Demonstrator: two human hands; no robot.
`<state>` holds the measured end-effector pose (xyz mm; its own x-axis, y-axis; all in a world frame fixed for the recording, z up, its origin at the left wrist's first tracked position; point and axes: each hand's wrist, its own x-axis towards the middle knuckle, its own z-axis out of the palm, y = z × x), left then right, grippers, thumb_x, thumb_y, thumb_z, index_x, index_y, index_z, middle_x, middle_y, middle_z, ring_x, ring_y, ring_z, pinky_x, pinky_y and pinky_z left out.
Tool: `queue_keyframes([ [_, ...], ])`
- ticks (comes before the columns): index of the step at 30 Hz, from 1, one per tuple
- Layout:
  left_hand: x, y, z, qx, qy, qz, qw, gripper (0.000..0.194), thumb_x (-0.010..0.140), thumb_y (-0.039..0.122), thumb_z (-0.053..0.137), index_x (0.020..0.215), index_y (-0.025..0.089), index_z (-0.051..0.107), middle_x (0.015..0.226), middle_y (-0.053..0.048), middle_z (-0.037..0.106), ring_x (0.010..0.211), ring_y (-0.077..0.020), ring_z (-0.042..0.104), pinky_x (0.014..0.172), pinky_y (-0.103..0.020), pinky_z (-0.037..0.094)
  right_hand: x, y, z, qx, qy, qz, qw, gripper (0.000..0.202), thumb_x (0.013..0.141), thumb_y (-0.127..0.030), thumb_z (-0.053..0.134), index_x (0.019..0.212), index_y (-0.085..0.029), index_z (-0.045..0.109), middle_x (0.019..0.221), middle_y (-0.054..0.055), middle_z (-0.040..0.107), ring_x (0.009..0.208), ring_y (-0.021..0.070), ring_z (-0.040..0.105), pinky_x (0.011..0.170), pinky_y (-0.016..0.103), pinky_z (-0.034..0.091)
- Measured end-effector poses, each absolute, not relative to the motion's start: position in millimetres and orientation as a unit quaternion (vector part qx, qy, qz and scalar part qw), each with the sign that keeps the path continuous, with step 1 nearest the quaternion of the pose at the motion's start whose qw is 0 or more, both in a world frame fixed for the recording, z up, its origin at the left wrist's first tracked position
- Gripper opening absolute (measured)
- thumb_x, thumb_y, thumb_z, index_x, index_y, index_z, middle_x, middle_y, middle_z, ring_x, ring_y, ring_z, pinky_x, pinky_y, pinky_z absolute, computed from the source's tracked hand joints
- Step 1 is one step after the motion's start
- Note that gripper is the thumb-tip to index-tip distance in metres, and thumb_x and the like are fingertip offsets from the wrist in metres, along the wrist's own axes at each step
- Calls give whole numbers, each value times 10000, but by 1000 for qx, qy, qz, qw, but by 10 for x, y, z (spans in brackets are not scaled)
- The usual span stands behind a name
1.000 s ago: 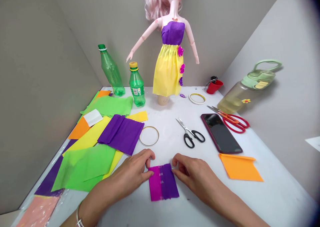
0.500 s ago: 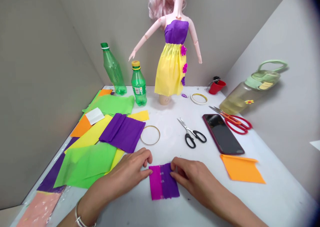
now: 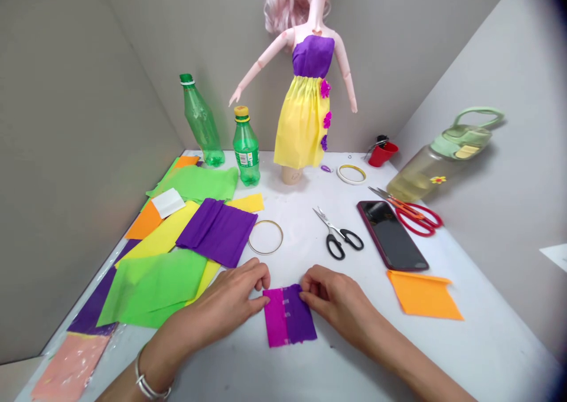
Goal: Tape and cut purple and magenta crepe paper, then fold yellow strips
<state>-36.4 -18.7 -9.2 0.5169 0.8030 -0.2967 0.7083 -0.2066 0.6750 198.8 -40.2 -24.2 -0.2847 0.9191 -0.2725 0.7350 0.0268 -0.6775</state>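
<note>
Crepe-paper piece [image 3: 289,317], magenta and purple, flat on white table [image 3: 443,349], pinched at its top corners by left hand [image 3: 230,304] and right hand [image 3: 336,301], fingers curled. Beyond: two green bottles [image 3: 245,148], label unreadable; red cup [image 3: 381,153] with clips; black scissors [image 3: 339,237]; phone [image 3: 392,234].
</note>
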Motion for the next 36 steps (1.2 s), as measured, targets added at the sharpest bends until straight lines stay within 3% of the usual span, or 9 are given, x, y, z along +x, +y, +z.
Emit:
queue_keyframes([
  [3, -345, -184, -124, 750, 479, 134, 435, 208, 826, 289, 617, 1025, 246, 578, 1053, -21, 609, 933, -199, 554, 826, -302, 429, 1986, -397, -221, -572, -673, 436, 172, 74, 843, -215, 570, 769, -212, 565, 675, -40, 553, 631, 129, 474, 588, 243, 343],
  [6, -316, -184, -131, 697, 458, 189, 518, 448, 798, 333, 703, 1206, 255, 534, 1250, -73, 577, 1166, -245, 516, 1017, -372, 391, 1977, -421, -179, -529, -646, 505, 219, 99, 862, -234, 568, 769, -202, 565, 697, -33, 552, 671, 135, 498, 625, 244, 379],
  [8, -295, -194, -127, 661, 439, 188, 578, 553, 768, 333, 750, 1258, 254, 506, 1267, -81, 575, 1202, -247, 508, 1047, -381, 376, 1969, -441, -151, -504, -633, 535, 245, 103, 868, -237, 573, 772, -199, 560, 726, -26, 562, 711, 142, 517, 662, 247, 398],
  [12, -241, -231, -133, 622, 420, 180, 636, 529, 757, 306, 762, 1226, 253, 523, 1098, -35, 607, 1070, -208, 554, 965, -345, 421, 1957, -467, -121, -495, -628, 530, 281, 106, 861, -221, 592, 775, -208, 530, 731, -32, 545, 714, 136, 508, 669, 241, 402],
  [19, -117, -277, -134, 586, 446, 253, 628, 318, 755, 150, 631, 1060, 204, 559, 840, 20, 544, 817, -143, 530, 767, -272, 441, 1954, -467, -92, -495, -644, 497, 305, 33, 879, -223, 591, 853, -219, 572, 792, -15, 594, 753, 147, 548, 726, 260, 443],
  [21, -105, -280, -121, 580, 445, 266, 628, 289, 755, 147, 620, 1033, 196, 560, 821, 22, 534, 798, -137, 523, 750, -263, 435, 1951, -461, -79, -499, -636, 503, 307, 21, 877, -224, 600, 889, -224, 584, 805, -14, 610, 768, 149, 559, 737, 264, 445],
  [26, -138, -247, -163, 558, 420, 280, 659, 301, 778, 173, 645, 1065, 189, 556, 848, 19, 524, 797, -124, 515, 745, -248, 423, 1937, -426, -108, -469, -545, 625, 302, 326, 835, -232, 678, 1138, -232, 559, 841, -21, 616, 724, 125, 544, 654, 239, 412],
  [30, -175, -199, -239, 526, 384, 284, 704, 333, 787, 237, 697, 1081, 183, 551, 852, 19, 518, 765, -113, 505, 689, -226, 403, 1950, -396, -160, -408, -463, 731, 290, 355, 822, -291, 740, 1124, -200, 578, 762, -46, 556, 609, 73, 459, 563, 204, 330],
  [36, -190, -150, -291, 484, 374, 301, 732, 397, 765, 317, 759, 1079, 173, 566, 890, 5, 539, 762, -112, 527, 678, -220, 400, 1977, -382, -128, -392, -420, 762, 298, 388, 835, -367, 749, 1149, -199, 593, 787, -18, 613, 665, 96, 553, 633, 220, 436],
])
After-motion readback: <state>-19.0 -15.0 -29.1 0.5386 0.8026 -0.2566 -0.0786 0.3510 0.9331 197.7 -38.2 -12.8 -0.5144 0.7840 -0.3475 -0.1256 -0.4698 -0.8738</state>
